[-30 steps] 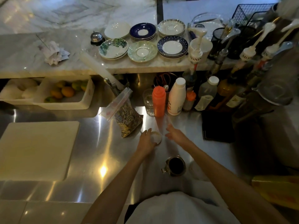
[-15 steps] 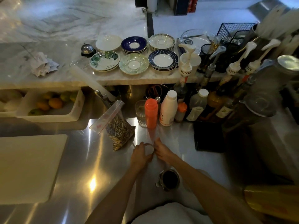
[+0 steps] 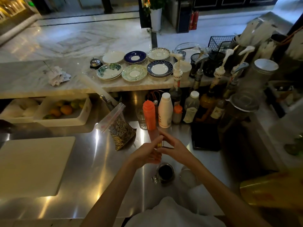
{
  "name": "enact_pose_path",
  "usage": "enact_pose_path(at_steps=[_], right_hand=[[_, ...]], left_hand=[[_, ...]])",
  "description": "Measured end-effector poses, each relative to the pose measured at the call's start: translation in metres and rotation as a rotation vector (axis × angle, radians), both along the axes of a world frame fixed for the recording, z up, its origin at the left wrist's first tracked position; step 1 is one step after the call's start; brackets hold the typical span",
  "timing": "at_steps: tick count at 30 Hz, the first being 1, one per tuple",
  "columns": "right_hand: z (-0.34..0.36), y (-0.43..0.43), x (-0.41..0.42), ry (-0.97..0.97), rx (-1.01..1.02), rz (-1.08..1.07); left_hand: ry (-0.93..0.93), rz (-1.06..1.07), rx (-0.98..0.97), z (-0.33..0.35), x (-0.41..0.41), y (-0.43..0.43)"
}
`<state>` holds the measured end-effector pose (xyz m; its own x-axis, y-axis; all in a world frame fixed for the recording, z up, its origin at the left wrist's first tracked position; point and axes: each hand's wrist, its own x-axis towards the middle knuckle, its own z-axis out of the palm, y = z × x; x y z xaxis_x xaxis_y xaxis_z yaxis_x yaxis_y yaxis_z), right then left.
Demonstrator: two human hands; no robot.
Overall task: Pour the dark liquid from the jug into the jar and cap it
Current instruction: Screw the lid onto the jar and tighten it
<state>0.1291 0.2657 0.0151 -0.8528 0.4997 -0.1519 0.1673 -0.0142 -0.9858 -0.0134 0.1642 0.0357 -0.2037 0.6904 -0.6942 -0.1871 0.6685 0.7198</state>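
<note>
A small metal jug [image 3: 164, 173] with dark liquid in it stands on the steel counter [image 3: 101, 161], close to my body. Just beyond it, my left hand [image 3: 146, 154] and my right hand [image 3: 174, 148] meet above the counter around a small clear jar [image 3: 161, 143]. Only a sliver of the jar with a yellow edge shows between the fingers; the rest is hidden. I cannot tell whether a cap is on it. A pale round object [image 3: 187, 176] lies right of the jug.
A bag of seeds [image 3: 122, 135] leans left of my hands. Behind stand a glass [image 3: 141, 117], an orange squeeze bottle [image 3: 149, 115], a white bottle [image 3: 165, 110] and syrup bottles. A black mat [image 3: 205, 138] lies right, a white cutting board [image 3: 32, 164] left.
My hands closed in on the small jar on the counter, then lifted it; both now hold it above the surface. The camera has tilted up. The jug has not moved.
</note>
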Motion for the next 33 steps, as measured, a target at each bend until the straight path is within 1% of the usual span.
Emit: enact_pose_path(at_steps=[2, 5, 7, 8, 10, 11, 12, 13, 15, 16, 17, 18, 20, 21, 22, 24, 27, 28, 31, 33], right_hand=[[-0.001, -0.006, 0.012, 0.02, -0.039, -0.033], [-0.003, -0.013, 0.027, 0.02, -0.069, -0.02], [-0.008, -0.014, 0.038, 0.038, -0.17, -0.088], [-0.01, -0.012, 0.045, 0.061, -0.295, -0.163], [-0.016, -0.007, 0.058, 0.107, -0.583, -0.325], [-0.02, -0.005, 0.064, 0.11, -0.666, -0.387], [-0.023, -0.005, 0.069, 0.085, -0.698, -0.415], [-0.025, -0.007, 0.074, 0.053, -0.704, -0.425], [-0.029, -0.014, 0.079, -0.022, -0.646, -0.397], [-0.031, -0.018, 0.08, -0.07, -0.583, -0.362], [-0.033, -0.022, 0.078, -0.097, -0.538, -0.336], [-0.035, -0.025, 0.075, -0.1, -0.544, -0.345], [-0.037, -0.03, 0.065, -0.105, -0.574, -0.367], [-0.037, -0.031, 0.06, -0.123, -0.564, -0.361], [-0.036, -0.031, 0.054, -0.122, -0.581, -0.357], [-0.033, -0.032, 0.045, -0.094, -0.69, -0.379], [-0.035, -0.03, 0.034, -0.126, -0.709, -0.408], [-0.037, -0.029, 0.032, -0.148, -0.704, -0.396], [-0.046, -0.023, 0.027, -0.217, -0.711, -0.4], [-0.049, -0.017, 0.024, -0.195, -0.821, -0.459]], left_hand=[[0.062, -0.027, 0.001, 0.004, 0.013, -0.004], [0.113, -0.074, 0.025, 0.009, 0.031, -0.012], [0.173, -0.106, 0.048, 0.01, 0.04, -0.02], [0.241, -0.106, 0.066, 0.007, 0.044, -0.025], [0.467, -0.034, 0.102, -0.005, 0.05, -0.039], [0.598, -0.002, 0.095, -0.015, 0.051, -0.047], [0.693, -0.003, 0.071, -0.026, 0.052, -0.058], [0.742, -0.05, 0.023, -0.037, 0.054, -0.067], [0.755, -0.238, -0.087, -0.058, 0.062, -0.083], [0.744, -0.313, -0.105, -0.067, 0.067, -0.087], [0.724, -0.339, -0.078, -0.075, 0.073, -0.088], [0.691, -0.31, -0.005, -0.08, 0.079, -0.087], [0.603, -0.152, 0.149, -0.085, 0.089, -0.076], [0.573, -0.082, 0.19, -0.085, 0.09, -0.069], [0.553, -0.036, 0.21, -0.084, 0.089, -0.063], [0.549, -0.003, 0.238, -0.084, 0.08, -0.054], [0.569, 0.089, 0.281, -0.09, 0.069, -0.056], [0.582, 0.097, 0.282, -0.091, 0.069, -0.057], [0.596, 0.005, 0.301, -0.098, 0.071, -0.056], [0.562, 0.038, 0.313, -0.102, 0.064, -0.054]])
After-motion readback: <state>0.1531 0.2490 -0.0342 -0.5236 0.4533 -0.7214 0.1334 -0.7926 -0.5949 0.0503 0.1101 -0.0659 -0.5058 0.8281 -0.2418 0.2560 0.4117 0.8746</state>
